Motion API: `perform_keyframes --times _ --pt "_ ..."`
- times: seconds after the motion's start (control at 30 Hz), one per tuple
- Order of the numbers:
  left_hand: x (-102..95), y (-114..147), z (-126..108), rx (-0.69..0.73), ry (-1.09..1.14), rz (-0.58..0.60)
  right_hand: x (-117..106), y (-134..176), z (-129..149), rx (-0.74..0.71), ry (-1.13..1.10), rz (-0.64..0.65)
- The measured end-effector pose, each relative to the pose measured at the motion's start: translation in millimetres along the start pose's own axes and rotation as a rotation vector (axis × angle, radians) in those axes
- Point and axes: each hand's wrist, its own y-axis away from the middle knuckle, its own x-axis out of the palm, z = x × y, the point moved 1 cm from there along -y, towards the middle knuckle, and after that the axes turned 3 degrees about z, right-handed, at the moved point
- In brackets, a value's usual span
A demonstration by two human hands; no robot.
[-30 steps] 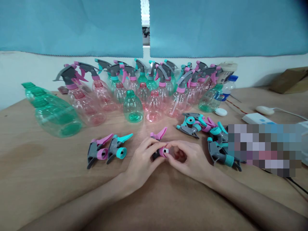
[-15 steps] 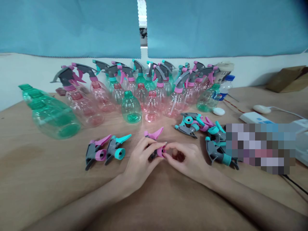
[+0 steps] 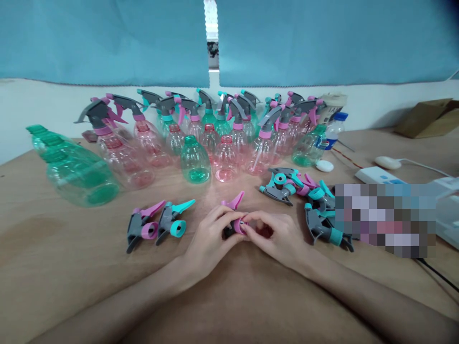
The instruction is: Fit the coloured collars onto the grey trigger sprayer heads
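Between my hands is a grey and pink trigger sprayer head (image 3: pixel 238 226), its pink trigger pointing away from me. My left hand (image 3: pixel 212 234) is closed around its body, which is largely hidden by the fingers. The thumb and forefinger of my right hand (image 3: pixel 278 237) pinch the pink collar at its opening. To the left lie two more sprayer heads on the table, one with a pink collar (image 3: pixel 148 231) and one with a turquoise collar (image 3: pixel 178 229). A pile of sprayer heads (image 3: pixel 320 224) lies to the right of my right hand.
Behind my hands stand open bottles, such as a green one (image 3: pixel 195 162) and a pink one (image 3: pixel 226 162). Rows of bottles with sprayers fitted stand farther back. Green bottles (image 3: pixel 81 174) are at left. A white power strip (image 3: pixel 380 176) and a blue-capped drink bottle (image 3: pixel 334 131) are at right.
My right fingertips have shifted slightly over the pink collar and now sit closer against it. My left hand keeps its hold on the sprayer head. The view has moved very slightly.
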Motion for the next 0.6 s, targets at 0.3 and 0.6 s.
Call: perform_keyframes --times 0.3,0.6 --pt "-3.4 0 -4 -0.101 0.047 -0.07 -6 -1 -3 -0.063 -0.111 0.07" --pt "-3.0 2 -8 -0.085 0.037 -0.115 -11 -1 4 -0.017 -0.134 0.075"
